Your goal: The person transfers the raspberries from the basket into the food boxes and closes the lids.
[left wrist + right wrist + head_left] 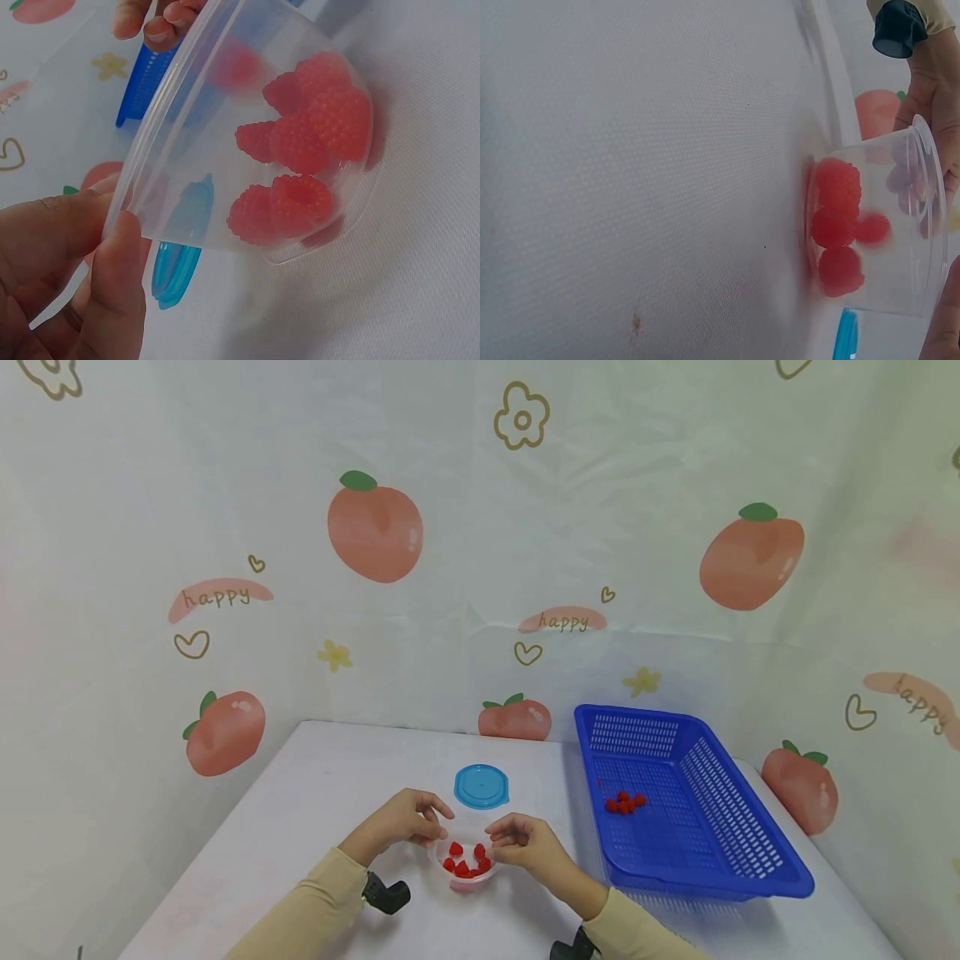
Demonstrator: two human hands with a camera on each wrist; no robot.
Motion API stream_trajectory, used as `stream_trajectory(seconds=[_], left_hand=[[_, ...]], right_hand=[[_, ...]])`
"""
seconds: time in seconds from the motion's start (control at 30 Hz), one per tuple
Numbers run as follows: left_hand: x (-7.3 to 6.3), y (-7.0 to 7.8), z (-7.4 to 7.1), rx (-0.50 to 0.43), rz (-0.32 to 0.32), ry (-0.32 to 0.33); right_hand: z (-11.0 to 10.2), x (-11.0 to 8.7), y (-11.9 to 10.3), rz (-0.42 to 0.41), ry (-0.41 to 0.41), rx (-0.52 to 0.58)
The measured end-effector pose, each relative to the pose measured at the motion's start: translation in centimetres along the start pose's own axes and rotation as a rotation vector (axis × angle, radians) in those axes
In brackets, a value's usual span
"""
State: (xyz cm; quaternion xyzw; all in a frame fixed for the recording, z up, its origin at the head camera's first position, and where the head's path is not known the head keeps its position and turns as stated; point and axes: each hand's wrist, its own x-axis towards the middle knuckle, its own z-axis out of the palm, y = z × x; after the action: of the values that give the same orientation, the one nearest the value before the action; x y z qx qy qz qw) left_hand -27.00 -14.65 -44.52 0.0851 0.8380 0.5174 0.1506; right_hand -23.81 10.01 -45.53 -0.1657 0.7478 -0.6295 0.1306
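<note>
A clear plastic tub [462,884] stands on the white table, with several red raspberries [300,142] lying in its bottom. My left hand [411,821] is at its left side. In the left wrist view, the thumb and forefinger of that hand pinch the rim. My right hand [525,842] holds the opposite side of the rim, its fingers bent; the right wrist view catches only part of it [946,319] at the lower right, beside the rim. Behind the tub lies a round blue lid [482,787], flat on the table.
To the right stands a large blue plastic basket [697,852] with slotted walls. A small cluster of raspberries [625,803] sits at its left side. White cloth printed with peaches [375,533] hangs behind the table.
</note>
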Motion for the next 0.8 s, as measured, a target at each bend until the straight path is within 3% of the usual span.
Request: stream_trajectory(seconds=[0.8], left_hand=[[-0.02, 0.08, 0.07, 0.015, -0.009, 0.005]], right_hand=[[-0.18, 0.12, 0.05, -0.002, -0.007, -0.002]])
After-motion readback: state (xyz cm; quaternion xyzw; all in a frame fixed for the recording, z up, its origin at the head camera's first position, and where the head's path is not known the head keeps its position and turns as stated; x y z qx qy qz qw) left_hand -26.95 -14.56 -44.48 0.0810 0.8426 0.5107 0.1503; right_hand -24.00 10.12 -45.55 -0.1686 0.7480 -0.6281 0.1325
